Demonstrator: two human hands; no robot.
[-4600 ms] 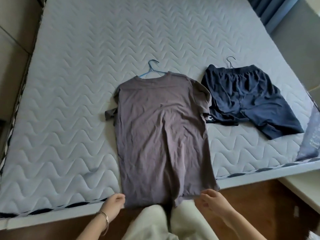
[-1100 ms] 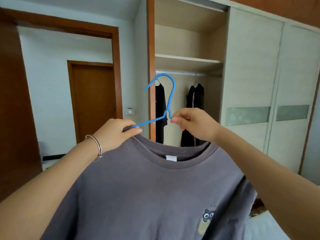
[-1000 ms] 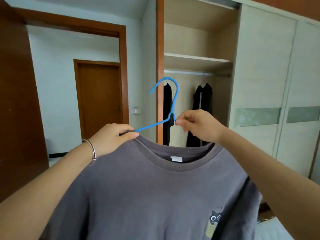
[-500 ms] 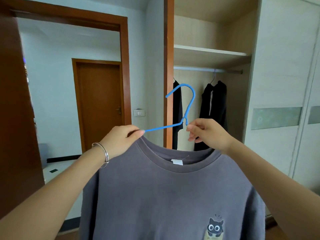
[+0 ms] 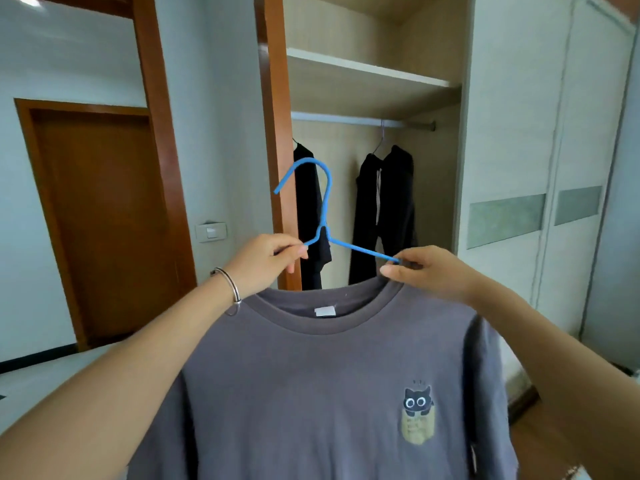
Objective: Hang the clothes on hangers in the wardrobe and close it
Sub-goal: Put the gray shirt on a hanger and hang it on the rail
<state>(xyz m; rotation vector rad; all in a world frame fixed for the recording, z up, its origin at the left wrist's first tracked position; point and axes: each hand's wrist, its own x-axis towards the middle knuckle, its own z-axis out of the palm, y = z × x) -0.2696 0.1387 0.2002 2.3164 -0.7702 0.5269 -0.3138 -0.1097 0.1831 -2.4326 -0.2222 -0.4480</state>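
Note:
A grey T-shirt (image 5: 318, 386) with a small cat print hangs on a blue hanger (image 5: 323, 202) that I hold up in front of me. My left hand (image 5: 266, 261) pinches the hanger's left arm near the neck. My right hand (image 5: 426, 271) pinches the right arm at the shirt's collar. The hook points left and stands free above the collar. Behind it the wardrobe (image 5: 374, 81) is open, with a metal rail (image 5: 346, 119) under a shelf.
Two dark garments (image 5: 384, 209) hang on the rail, with a gap between them. The sliding wardrobe doors (image 5: 519, 150) stand to the right. A brown room door (image 5: 100, 216) and a wall switch (image 5: 210, 232) are at the left.
I have come closer to the wardrobe. My right hand has slid from the hanger's neck out along the right arm, and my left hand has moved inward toward the neck.

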